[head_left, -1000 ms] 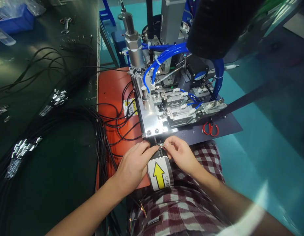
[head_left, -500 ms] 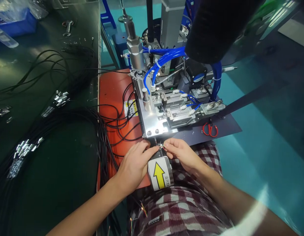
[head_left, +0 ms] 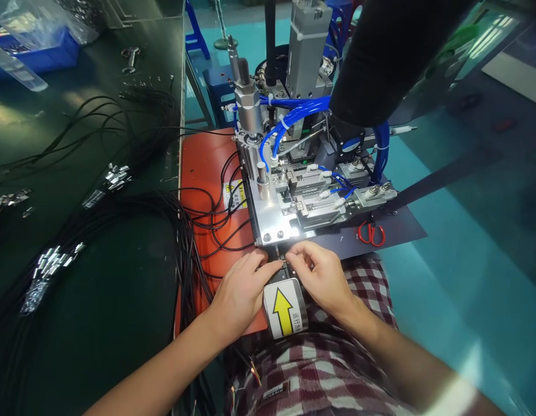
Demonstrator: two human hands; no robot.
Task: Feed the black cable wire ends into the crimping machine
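Observation:
My left hand (head_left: 239, 289) lies at the front of the machine (head_left: 272, 216), its thumb tip pressed down at a narrow dark track (head_left: 284, 270) and its fingers curled. Close on the other side, my right hand (head_left: 324, 274) has thumb and index fingertips brought together over the same track. Whatever small piece sits between the fingertips is mostly hidden. Below the hands, a white label with a yellow arrow (head_left: 283, 309) covers the rounded front end of the track.
Black cables (head_left: 187, 231) run across the orange board (head_left: 207, 156) to a bundle on the dark table (head_left: 107, 277). Red-handled scissors (head_left: 372, 233) lie on the grey plate at right. Blue air tubes (head_left: 302, 110) arch over the machine. A wrench (head_left: 130, 59) and blue bin (head_left: 55, 55) stand farther back.
The small light-coloured piece with thin wires at my right fingertips is now largely out of sight. My right hand has turned slightly and its fingers have shifted over the track. The view has shifted slightly.

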